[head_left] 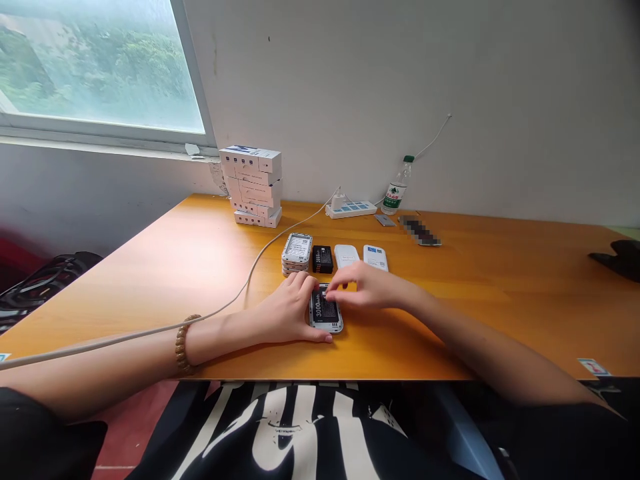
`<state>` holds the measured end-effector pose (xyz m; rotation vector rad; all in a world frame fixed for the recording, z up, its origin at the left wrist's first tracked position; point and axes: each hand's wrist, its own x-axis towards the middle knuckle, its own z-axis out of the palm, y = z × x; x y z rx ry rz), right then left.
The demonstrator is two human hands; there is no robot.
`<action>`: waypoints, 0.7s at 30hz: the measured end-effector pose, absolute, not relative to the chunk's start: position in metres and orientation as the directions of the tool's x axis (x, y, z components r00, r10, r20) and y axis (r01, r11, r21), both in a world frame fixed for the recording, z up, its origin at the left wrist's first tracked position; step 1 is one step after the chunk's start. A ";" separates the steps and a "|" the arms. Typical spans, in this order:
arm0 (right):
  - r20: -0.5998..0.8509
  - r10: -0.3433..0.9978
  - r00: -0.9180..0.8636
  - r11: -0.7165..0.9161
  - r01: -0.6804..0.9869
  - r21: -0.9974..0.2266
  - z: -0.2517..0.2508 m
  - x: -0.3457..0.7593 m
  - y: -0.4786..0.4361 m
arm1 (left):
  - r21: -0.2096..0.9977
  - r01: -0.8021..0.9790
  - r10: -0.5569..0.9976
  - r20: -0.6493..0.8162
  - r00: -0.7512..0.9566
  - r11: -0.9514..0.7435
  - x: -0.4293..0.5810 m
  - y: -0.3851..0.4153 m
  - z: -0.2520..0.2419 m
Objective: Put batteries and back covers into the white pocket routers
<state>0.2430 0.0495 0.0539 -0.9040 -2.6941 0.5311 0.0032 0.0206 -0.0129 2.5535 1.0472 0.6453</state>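
Together, left hand (285, 310) and right hand (367, 287) hold a battery-fitted device (326, 325).

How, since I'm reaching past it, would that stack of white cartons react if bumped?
The tall stack of white cardboard cartons would probably tip or shed its top boxes: the layers sit visibly offset. The cartons look light for their size, so a small push may shift them.

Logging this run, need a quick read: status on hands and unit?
Left hand gripping unit at its left edge. Right hand with fingertips on 3000mAh battery. White cable beside left forearm, off unit.
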 end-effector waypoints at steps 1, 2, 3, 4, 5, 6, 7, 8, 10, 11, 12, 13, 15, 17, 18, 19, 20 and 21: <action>0.162 0.669 -0.725 0.723 0.584 -0.370 0.053 0.248 0.060 | 0.435 0.582 0.719 0.287 0.633 -0.687 0.003 0.020 -0.012; 0.214 0.718 -0.662 0.694 0.657 -0.296 0.051 0.253 0.069 | 0.433 0.586 0.721 0.283 0.633 -0.685 0.003 0.020 -0.011; 0.221 0.754 -0.618 0.656 0.722 -0.218 0.050 0.258 0.078 | 0.430 0.593 0.725 0.277 0.631 -0.681 0.003 0.020 -0.010; 0.197 0.782 -0.592 0.621 0.766 -0.164 0.048 0.262 0.085 | 0.426 0.600 0.729 0.272 0.629 -0.677 0.003 0.020 -0.009; 0.163 0.800 -0.578 0.598 0.792 -0.127 0.046 0.265 0.090 | 0.423 0.605 0.731 0.267 0.628 -0.674 0.003 0.020 -0.009; 0.124 0.810 -0.573 0.585 0.805 -0.102 0.044 0.267 0.093 | 0.421 0.609 0.734 0.266 0.625 -0.672 0.003 0.020 -0.009; 0.095 0.812 -0.576 0.583 0.807 -0.091 0.042 0.267 0.095 | 0.421 0.611 0.735 0.268 0.623 -0.671 0.004 0.021 -0.009; 0.082 0.808 -0.584 0.590 0.803 -0.084 0.039 0.267 0.095 | 0.422 0.609 0.735 0.274 0.621 -0.672 0.004 0.021 -0.009; 0.090 0.786 -0.612 0.618 0.784 -0.064 0.033 0.265 0.095 | 0.422 0.601 0.730 0.291 0.619 -0.678 0.004 0.022 -0.010; 0.097 0.771 -0.629 0.635 0.770 -0.054 0.030 0.263 0.095 | 0.421 0.599 0.727 0.297 0.619 -0.682 0.003 0.022 -0.010; 0.102 0.758 -0.645 0.651 0.758 -0.046 0.028 0.263 0.095 | 0.419 0.597 0.725 0.301 0.620 -0.684 0.003 0.022 -0.010; 0.103 0.746 -0.658 0.664 0.746 -0.041 0.027 0.262 0.096 | 0.417 0.596 0.723 0.302 0.621 -0.686 0.003 0.022 -0.010; 0.102 0.729 -0.677 0.683 0.729 -0.045 0.027 0.263 0.097 | 0.415 0.601 0.726 0.296 0.621 -0.683 0.003 0.021 -0.010; 0.116 0.720 -0.684 0.693 0.717 -0.073 0.032 0.265 0.096 | 0.416 0.604 0.728 0.288 0.622 -0.680 0.003 0.021 -0.009; 0.143 0.721 -0.678 0.692 0.716 -0.093 0.036 0.266 0.095 | 0.417 0.604 0.729 0.283 0.623 -0.679 0.003 0.021 -0.009; 0.182 0.725 -0.665 0.687 0.717 -0.119 0.042 0.267 0.093 | 0.418 0.604 0.729 0.280 0.625 -0.679 0.003 0.021 -0.008; 0.231 0.730 -0.643 0.680 0.717 -0.153 0.048 0.267 0.090 | 0.419 0.603 0.728 0.278 0.627 -0.679 0.003 0.021 -0.008; 0.286 0.738 -0.611 0.669 0.717 -0.195 0.054 0.266 0.087 | 0.421 0.601 0.727 0.276 0.628 -0.679 0.003 0.021 -0.007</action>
